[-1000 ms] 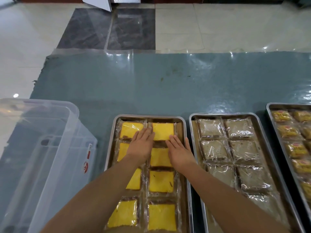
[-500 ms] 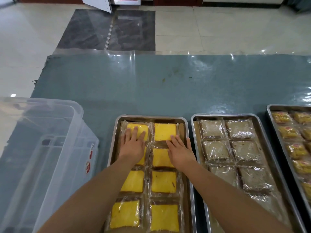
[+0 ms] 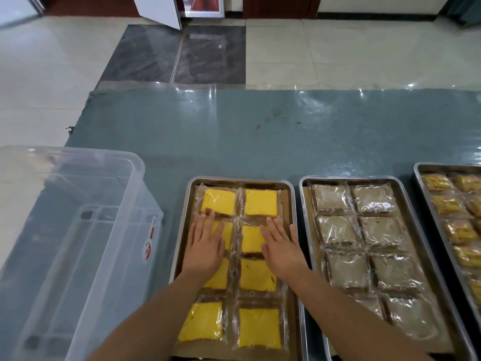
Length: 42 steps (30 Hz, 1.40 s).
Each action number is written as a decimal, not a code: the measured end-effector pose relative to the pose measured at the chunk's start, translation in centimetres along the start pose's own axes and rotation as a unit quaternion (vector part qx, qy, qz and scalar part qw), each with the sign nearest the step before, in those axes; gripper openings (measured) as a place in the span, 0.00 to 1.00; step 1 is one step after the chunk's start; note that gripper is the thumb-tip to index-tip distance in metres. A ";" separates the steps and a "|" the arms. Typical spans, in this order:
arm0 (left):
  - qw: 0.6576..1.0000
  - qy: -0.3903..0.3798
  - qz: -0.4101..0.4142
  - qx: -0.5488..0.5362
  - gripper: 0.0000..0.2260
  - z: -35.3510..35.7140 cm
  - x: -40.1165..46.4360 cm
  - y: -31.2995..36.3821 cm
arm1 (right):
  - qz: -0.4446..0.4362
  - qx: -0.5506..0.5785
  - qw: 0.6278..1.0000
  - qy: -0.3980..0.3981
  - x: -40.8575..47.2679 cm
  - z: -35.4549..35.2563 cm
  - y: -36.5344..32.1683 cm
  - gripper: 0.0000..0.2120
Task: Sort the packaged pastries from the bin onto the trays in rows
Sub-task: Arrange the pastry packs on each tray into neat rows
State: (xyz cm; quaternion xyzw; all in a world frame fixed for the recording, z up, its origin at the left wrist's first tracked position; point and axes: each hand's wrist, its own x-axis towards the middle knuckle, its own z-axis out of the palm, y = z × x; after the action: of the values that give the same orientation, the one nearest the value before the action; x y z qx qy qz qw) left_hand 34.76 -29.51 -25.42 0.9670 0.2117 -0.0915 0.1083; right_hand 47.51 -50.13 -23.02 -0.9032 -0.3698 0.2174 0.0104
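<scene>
A metal tray in front of me holds two columns of wrapped yellow cake slices. My left hand lies flat with straight fingers on the second slice of the left column. My right hand lies flat on the second slice of the right column, near the tray's right rim. Neither hand grips anything. A clear plastic bin stands at the left and looks empty.
A second tray to the right carries wrapped brown pastries in two columns. A third tray at the far right holds small yellow-wrapped pastries. The blue table top lies under clear film.
My left hand slid back from the top-left slice to the second one, uncovering the top-left slice. My right hand has stayed nearly where it was.
</scene>
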 end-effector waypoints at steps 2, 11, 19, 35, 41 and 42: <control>1.000 -0.018 0.005 0.000 0.28 0.5 -1.0 -0.2 | -0.001 -0.003 1.000 -0.008 -0.9 0.6 -0.3 0.26; 1.000 -0.029 -0.009 -0.007 0.30 -0.3 -0.1 0.5 | 0.004 -0.002 1.000 -0.023 -1.8 1.0 -0.7 0.27; 0.997 -0.072 -0.014 0.012 0.25 -2.2 5.2 -0.4 | 0.005 0.000 1.000 -0.005 -1.1 1.0 -0.2 0.26; 0.998 -0.062 0.005 0.009 0.27 -1.5 4.7 0.6 | 0.000 -0.014 1.000 -0.016 -1.4 0.7 0.0 0.26; 0.999 -0.042 0.003 -0.019 0.27 -0.6 -1.1 0.6 | 0.004 -0.002 1.000 -0.023 -3.9 0.5 -0.5 0.26; 0.999 -0.041 0.004 -0.022 0.27 -0.4 -2.3 0.6 | 0.004 -0.001 1.000 -0.022 -4.6 0.6 -0.7 0.26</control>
State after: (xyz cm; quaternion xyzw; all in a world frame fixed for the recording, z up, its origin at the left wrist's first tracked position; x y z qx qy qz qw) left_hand 33.03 -30.83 -24.43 0.9606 0.2054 -0.1259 0.1384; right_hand 43.87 -52.77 -21.69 -0.8997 -0.3669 0.2367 0.0007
